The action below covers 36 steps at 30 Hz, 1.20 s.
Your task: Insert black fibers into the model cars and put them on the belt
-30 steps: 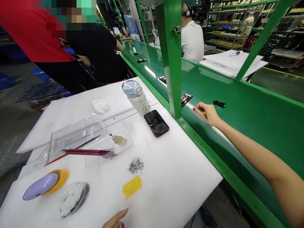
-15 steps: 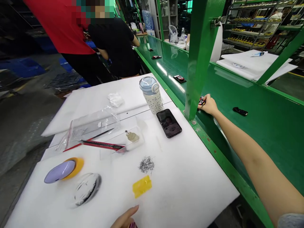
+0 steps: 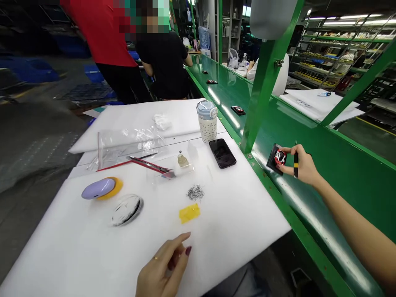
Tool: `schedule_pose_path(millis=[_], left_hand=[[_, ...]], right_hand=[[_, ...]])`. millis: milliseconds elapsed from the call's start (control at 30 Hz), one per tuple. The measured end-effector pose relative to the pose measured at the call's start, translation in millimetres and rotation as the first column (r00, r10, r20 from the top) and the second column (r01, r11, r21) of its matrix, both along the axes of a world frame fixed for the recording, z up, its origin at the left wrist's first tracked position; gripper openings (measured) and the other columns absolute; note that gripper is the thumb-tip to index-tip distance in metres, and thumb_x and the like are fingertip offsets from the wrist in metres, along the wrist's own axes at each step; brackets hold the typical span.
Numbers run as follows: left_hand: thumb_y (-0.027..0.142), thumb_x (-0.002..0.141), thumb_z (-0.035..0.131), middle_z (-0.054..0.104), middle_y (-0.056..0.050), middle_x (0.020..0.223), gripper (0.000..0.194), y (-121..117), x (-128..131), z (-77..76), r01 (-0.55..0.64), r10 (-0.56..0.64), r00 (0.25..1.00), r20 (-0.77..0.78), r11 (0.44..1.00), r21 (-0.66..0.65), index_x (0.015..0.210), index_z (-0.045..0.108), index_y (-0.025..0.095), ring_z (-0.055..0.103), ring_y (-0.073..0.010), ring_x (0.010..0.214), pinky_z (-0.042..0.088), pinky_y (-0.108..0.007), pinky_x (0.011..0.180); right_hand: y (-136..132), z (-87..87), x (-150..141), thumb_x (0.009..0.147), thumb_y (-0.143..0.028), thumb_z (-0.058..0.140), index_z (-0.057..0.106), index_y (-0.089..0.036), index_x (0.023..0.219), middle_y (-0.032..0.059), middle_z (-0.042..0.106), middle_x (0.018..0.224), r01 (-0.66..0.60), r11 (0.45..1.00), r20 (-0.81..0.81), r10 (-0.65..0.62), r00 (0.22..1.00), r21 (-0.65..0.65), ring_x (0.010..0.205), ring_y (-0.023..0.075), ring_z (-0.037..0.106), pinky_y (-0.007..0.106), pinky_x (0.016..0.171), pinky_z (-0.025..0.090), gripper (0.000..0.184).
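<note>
My right hand (image 3: pixel 305 167) is over the green belt, its thumb and fingers closed on a small black square part with red and white on top (image 3: pixel 280 157). A slim black tool with a yellow band (image 3: pixel 296 163) is tucked in the same hand. My left hand (image 3: pixel 163 266) hovers low at the front of the white-covered table (image 3: pixel 235 222), thumb and index finger apart, with nothing visible between them. Nearest to it lie a piece of yellow tape (image 3: pixel 189 213) and a small heap of fine dark wire bits (image 3: pixel 195 192).
A green post (image 3: pixel 261 95) rises between table and belt (image 3: pixel 324 161). On the table are a phone (image 3: pixel 222 153), a lidded cup (image 3: pixel 207 121), a red-black cutter (image 3: pixel 150 165), a small bottle (image 3: pixel 182 160), a purple mouse-shaped object (image 3: pixel 98 188) and a clear round dish (image 3: pixel 126 209). Two people are beyond.
My right hand has come back from behind the post toward me, bringing the black part with it. More of my left hand shows, farther over the table. The view has shifted.
</note>
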<state>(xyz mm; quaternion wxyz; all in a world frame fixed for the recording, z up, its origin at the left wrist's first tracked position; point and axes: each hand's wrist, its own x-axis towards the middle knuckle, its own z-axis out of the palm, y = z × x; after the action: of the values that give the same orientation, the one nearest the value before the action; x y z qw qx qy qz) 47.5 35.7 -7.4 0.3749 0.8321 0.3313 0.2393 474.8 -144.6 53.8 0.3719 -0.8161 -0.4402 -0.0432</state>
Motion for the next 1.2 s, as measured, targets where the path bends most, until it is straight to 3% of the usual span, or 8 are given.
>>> schedule_pose_path(millis=[133,267,400,567,700,867,1067,1200], left_hand=[[0.027,0.094,0.063,0.067,0.001,0.086,0.017,-13,6,9.8,-0.009,-0.038,0.983,0.182,0.968,0.249,0.109,0.071,0.027,0.063,-0.0099,0.068,0.055,-0.019,0.069],[0.008,0.093,0.055,0.067,0.001,0.089,0.020,-20,-6,23.5,-0.079,-0.012,0.962,0.273,0.944,0.320,0.095,0.067,0.024,0.067,-0.0108,0.081,0.055,-0.022,0.078],[0.002,0.091,0.049,0.065,0.001,0.086,0.025,-18,-33,24.3,-0.148,0.066,0.962,0.264,0.941,0.305,0.085,0.062,0.022,0.065,-0.0118,0.081,0.053,-0.024,0.076],[0.004,0.092,0.045,0.066,-0.001,0.091,0.024,-8,-57,15.4,-0.095,0.050,0.988,0.144,0.939,0.330,0.091,0.062,0.021,0.066,-0.0135,0.087,0.055,-0.024,0.078],[0.019,0.091,0.061,0.064,-0.007,0.124,0.026,6,-63,15.2,0.066,-0.068,0.998,0.000,0.962,0.263,0.116,0.062,0.024,0.064,-0.0213,0.116,0.057,-0.034,0.098],[0.071,0.070,0.080,0.032,-0.019,0.164,0.111,17,-57,7.2,0.325,-0.278,0.933,-0.229,0.924,0.201,0.158,0.030,0.024,0.031,-0.0411,0.152,0.039,-0.061,0.120],[0.086,0.056,0.076,0.034,-0.023,0.163,0.134,11,-49,-3.8,0.375,-0.263,0.897,-0.354,0.878,0.297,0.158,0.026,0.014,0.033,-0.0433,0.150,0.030,-0.064,0.122],[0.089,0.052,0.076,0.036,-0.024,0.162,0.136,10,-48,-2.1,0.382,-0.251,0.890,-0.381,0.867,0.320,0.155,0.031,0.013,0.036,-0.0420,0.149,0.031,-0.062,0.122]], right_hand=[[7,27.0,-100,0.073,-0.037,0.081,0.032,-0.028,0.089,0.0135,0.073,0.123,-0.365,0.930,-0.001,0.365,0.931,-0.041,0.101,0.0281,0.069,0.037,0.077,0.052,0.052],[45,29.1,-188,0.066,-0.029,0.084,0.038,-0.027,0.093,0.0139,0.072,0.121,-0.712,0.679,-0.034,0.719,0.694,-0.177,0.092,0.0270,0.064,0.040,0.077,0.052,0.053],[84,1.4,-236,0.063,-0.039,0.086,0.047,-0.024,0.096,0.0176,0.072,0.116,-0.830,0.484,0.003,0.865,0.503,-0.277,0.095,0.0307,0.059,0.047,0.081,0.051,0.053],[98,-20.2,-253,0.064,-0.042,0.089,0.052,-0.022,0.096,0.0189,0.073,0.118,-0.860,0.404,-0.040,0.899,0.437,-0.313,0.102,0.0332,0.062,0.049,0.086,0.052,0.053],[107,4.1,-231,0.082,-0.049,0.080,0.055,-0.024,0.086,0.0141,0.076,0.112,-0.859,0.491,-0.048,0.863,0.502,-0.146,0.103,0.0297,0.068,0.043,0.081,0.056,0.035],[176,14.4,-184,0.105,-0.043,0.047,0.067,-0.025,0.084,0.0026,0.073,0.070,-0.455,0.883,0.118,0.443,0.889,0.112,0.061,0.0175,0.068,0.032,0.061,0.051,0.034],[255,-15.7,-155,0.095,-0.053,0.061,0.073,-0.020,0.087,-0.0027,0.061,0.055,-0.305,0.941,0.220,0.269,0.938,0.148,0.049,0.0141,0.057,0.029,0.057,0.044,0.036],[259,-1.5,-162,0.095,-0.043,0.061,0.067,-0.021,0.078,-0.0016,0.062,0.059,-0.316,0.933,0.315,0.250,0.915,0.175,0.052,0.0130,0.055,0.029,0.057,0.043,0.029]])
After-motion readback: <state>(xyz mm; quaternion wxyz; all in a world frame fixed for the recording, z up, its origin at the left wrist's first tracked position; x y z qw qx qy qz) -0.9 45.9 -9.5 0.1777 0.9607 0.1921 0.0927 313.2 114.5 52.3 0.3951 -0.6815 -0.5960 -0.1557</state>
